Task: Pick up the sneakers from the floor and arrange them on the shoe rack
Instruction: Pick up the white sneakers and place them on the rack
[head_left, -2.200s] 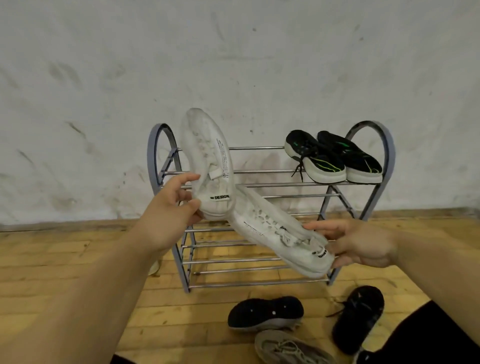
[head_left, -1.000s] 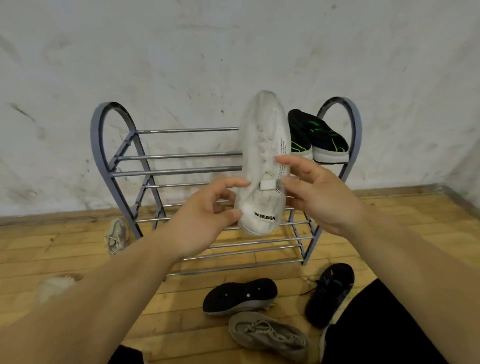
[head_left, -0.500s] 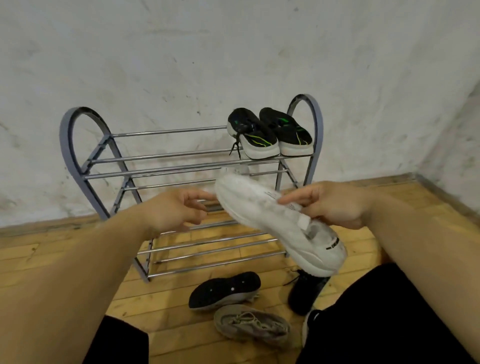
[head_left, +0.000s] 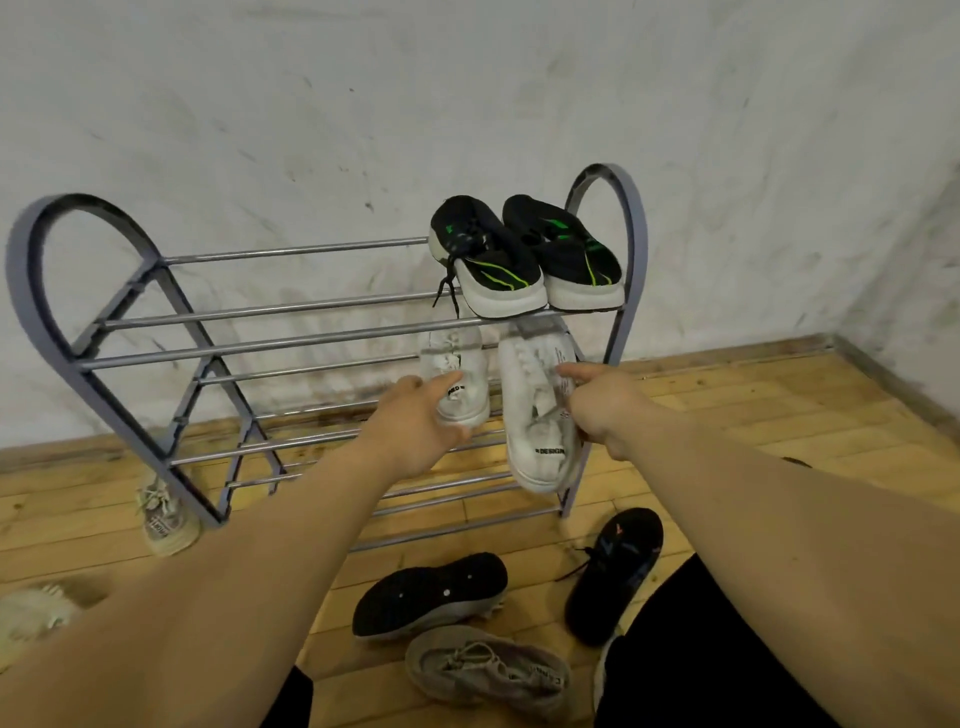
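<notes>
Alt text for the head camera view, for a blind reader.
The left hand holds the left white sneaker and the right hand the right white sneaker at the middle shelf of a shoe rack, below a black-and-green pair on top. More sneakers lie on the floor.

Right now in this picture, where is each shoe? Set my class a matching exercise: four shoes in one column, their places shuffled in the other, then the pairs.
1. black-and-green pair
2. white sneakers
3. beige sneaker
4. black sneaker, sole showing

A. floor, in front of the shoe rack
B. top shelf, right end
C. held by the left hand and right hand at the middle shelf
D. floor, by the rack's left foot

Pairs: 1-B, 2-C, 3-D, 4-A
</notes>
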